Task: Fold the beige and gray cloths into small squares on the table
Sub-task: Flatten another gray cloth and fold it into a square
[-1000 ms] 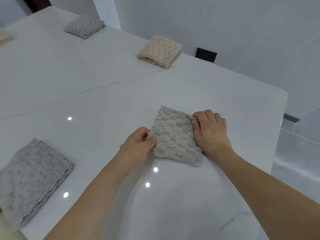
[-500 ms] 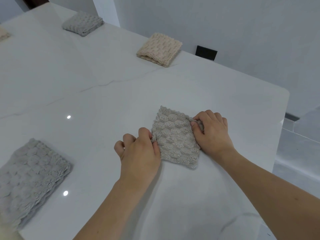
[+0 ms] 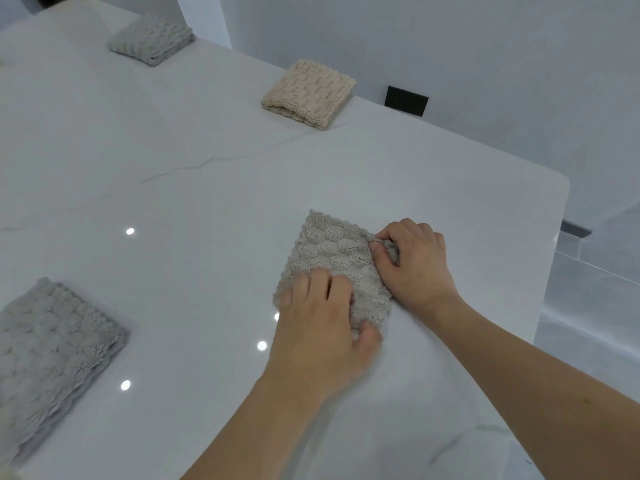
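Head view: white marble table, pale wall behind.

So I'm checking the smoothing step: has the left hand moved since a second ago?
Yes. The left hand has slid from the folded cloth's left edge onto its near part, toward the right hand, fingers flat on top.

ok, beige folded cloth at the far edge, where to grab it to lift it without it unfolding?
Probably the beige cloth by its near-left edge, pinched from the near side. The stacked layers show open along that edge, so a pinch across the full thickness should hold them together. It lies flat on the table, with nothing touching it.
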Demonstrator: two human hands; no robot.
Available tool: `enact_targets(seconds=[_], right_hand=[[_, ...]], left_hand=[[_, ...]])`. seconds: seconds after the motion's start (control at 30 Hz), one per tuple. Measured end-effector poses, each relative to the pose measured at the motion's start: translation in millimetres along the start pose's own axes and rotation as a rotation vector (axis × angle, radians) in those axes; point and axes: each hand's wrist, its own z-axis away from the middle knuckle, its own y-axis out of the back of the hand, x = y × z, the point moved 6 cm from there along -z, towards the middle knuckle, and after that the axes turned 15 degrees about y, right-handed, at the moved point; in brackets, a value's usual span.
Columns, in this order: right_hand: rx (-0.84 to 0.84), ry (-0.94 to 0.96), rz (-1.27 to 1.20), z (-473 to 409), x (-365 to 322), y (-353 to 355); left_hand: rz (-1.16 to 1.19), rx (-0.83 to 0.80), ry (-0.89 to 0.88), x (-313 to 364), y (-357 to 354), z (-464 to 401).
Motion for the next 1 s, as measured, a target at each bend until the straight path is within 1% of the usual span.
enact_targets(seconds=[0.17, 0.4, 0.57, 0.83, 1.0], right_hand=[[-0.007, -0.004, -0.004, 0, 0, 1], [-0.001, -0.001, -0.015, 0, 0, 0], [-0.008, 0.006, -0.005, 0, 0, 0], [-0.012, 0.021, 0.007, 0, 0, -1], [-0.001, 0.020, 0.011, 1, 0, -1]], left_hand=[[-0.175, 0.084, 0.121, 9, -4, -2], [-0.179, 0.112, 0.144, 14, -3, -3], [-0.194, 0.063, 0.208, 16, -9, -2], [-0.184, 0.045, 0.147, 13, -9, 1], [-0.184, 0.004, 0.152, 12, -10, -5]])
